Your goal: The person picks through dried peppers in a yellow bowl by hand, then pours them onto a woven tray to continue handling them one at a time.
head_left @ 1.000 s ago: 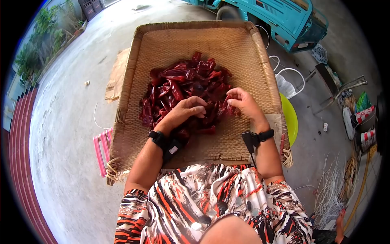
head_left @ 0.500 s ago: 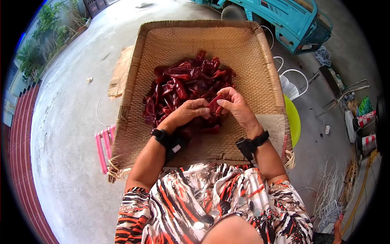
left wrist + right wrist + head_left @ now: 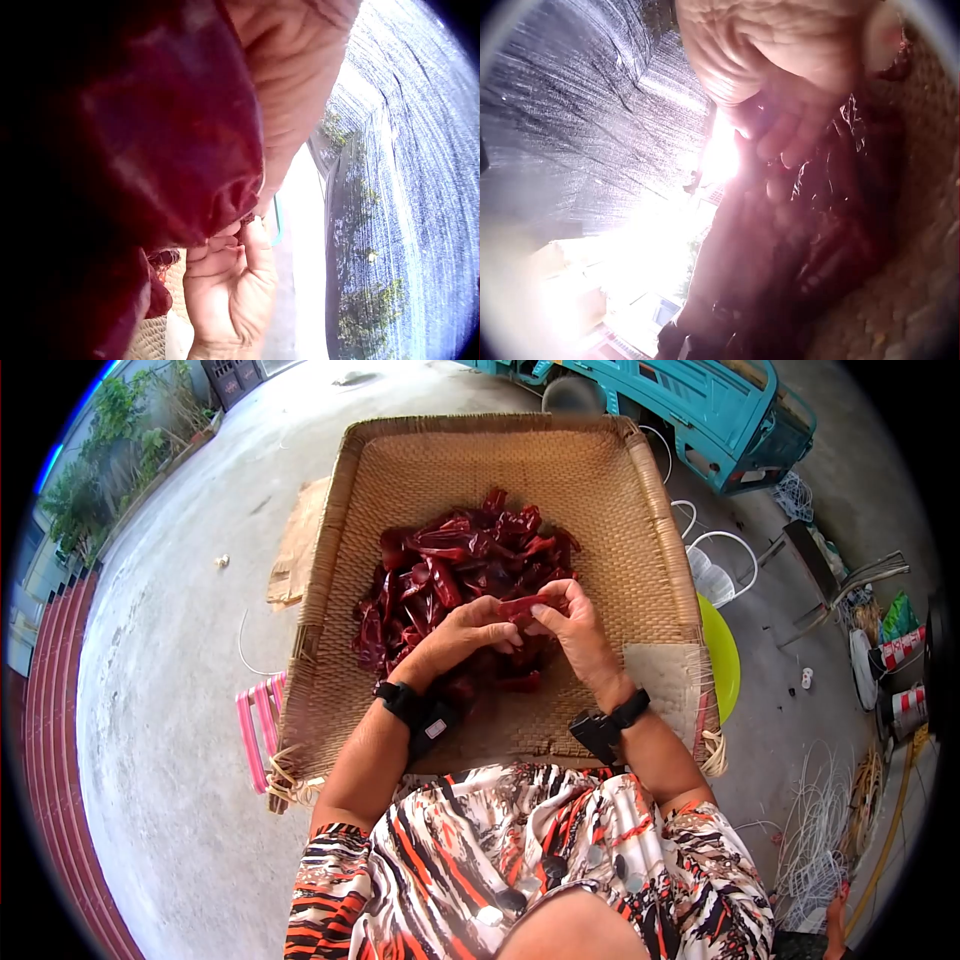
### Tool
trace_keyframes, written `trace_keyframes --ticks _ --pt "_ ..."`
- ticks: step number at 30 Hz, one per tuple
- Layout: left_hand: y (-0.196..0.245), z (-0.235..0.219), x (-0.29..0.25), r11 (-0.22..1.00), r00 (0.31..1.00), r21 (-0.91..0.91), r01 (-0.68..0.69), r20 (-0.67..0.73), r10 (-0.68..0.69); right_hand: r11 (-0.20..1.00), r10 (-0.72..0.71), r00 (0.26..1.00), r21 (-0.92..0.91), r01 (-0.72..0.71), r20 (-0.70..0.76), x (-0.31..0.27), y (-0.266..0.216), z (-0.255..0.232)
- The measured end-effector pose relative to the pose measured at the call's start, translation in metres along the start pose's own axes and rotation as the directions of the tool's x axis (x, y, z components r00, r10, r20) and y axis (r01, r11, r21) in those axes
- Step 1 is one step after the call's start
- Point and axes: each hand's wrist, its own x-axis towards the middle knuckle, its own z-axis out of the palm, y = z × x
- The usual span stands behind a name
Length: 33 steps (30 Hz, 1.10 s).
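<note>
A heap of shiny dark red dried chili peppers [image 3: 420, 575] lies in a large woven basket [image 3: 620, 510]. Over its near right side, my two hands meet at one red pepper [image 3: 520, 606]. My left hand [image 3: 465, 632] grips the pepper's left end, while the thumb and fingers of my right hand [image 3: 580, 635] pinch its right end. In the left wrist view a pepper [image 3: 180, 127] close to the lens hides much of the left hand [image 3: 292, 82]; beyond it the right hand [image 3: 229, 292] has its fingertips together. Glare washes out part of the right wrist view.
Beside the basket are a pink striped stool [image 3: 262, 725] on the left and a lime-green basin [image 3: 718, 660] on the right. A turquoise cargo vehicle [image 3: 690, 410] stands behind. Cardboard [image 3: 298, 550] lies on the concrete, and tangled white strands [image 3: 815, 835] lie at lower right.
My right hand has moved left from the heap's right edge to my left hand. The pepper is now held between both hands, stretched more sideways than half a second ago.
</note>
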Motion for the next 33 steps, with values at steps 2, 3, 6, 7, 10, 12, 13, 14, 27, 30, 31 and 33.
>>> trace_keyframes --ticks 2,3,6,7,10,12,13,14,27,30,31,33 --pt "-0.006 -0.004 0.002 0.999 1.0 -0.043 -0.021 0.013 0.022 0.999 -0.041 0.999 -0.022 0.042 0.016 0.001 0.003 0.0" --pt "-0.006 -0.004 0.002 0.997 0.999 -0.064 -0.032 0.019 0.034 0.999 -0.041 0.999 -0.019 0.041 0.013 0.0 0.003 0.0" --pt "-0.006 -0.001 0.001 0.992 0.997 -0.104 -0.068 0.02 0.071 1.0 -0.02 1.0 0.004 0.02 0.003 0.0 0.003 -0.003" --pt "-0.007 -0.001 0.001 0.991 0.997 -0.114 -0.071 0.03 0.075 1.0 0.001 1.0 0.021 -0.001 -0.004 0.001 0.002 -0.005" --pt "-0.008 -0.003 0.001 0.989 0.995 -0.128 -0.073 0.059 0.081 0.988 0.058 0.998 0.145 -0.053 -0.029 0.003 0.004 -0.011" --pt "-0.006 -0.003 0.001 0.991 0.994 -0.114 -0.065 0.076 0.074 0.957 0.085 0.994 0.284 -0.063 -0.068 0.004 0.002 -0.015" --pt "-0.004 -0.002 0.001 0.995 0.995 -0.091 -0.052 0.077 0.059 0.928 0.099 0.99 0.368 -0.056 -0.098 0.005 -0.002 -0.016" --pt "-0.001 -0.002 -0.001 0.997 0.996 -0.067 -0.04 0.078 0.045 0.893 0.114 0.985 0.449 -0.045 -0.128 0.006 -0.005 -0.019" --pt "-0.012 -0.008 0.003 0.999 1.0 -0.047 -0.004 0.03 0.006 0.05 -0.059 0.949 0.948 0.314 -0.311 0.017 -0.024 -0.147" --pt "-0.017 -0.01 0.006 0.998 0.999 -0.06 -0.01 0.037 0.012 0.016 -0.135 0.949 0.957 0.29 -0.285 0.014 -0.024 -0.159" --pt "-0.016 -0.009 0.006 0.999 0.999 -0.051 -0.01 0.032 0.011 -0.021 -0.145 0.944 0.955 0.297 -0.297 0.012 -0.028 -0.164" --pt "-0.016 -0.01 0.006 0.998 0.999 -0.053 -0.015 0.03 0.017 -0.153 -0.189 0.931 0.946 0.287 -0.313 0.005 -0.033 -0.177"
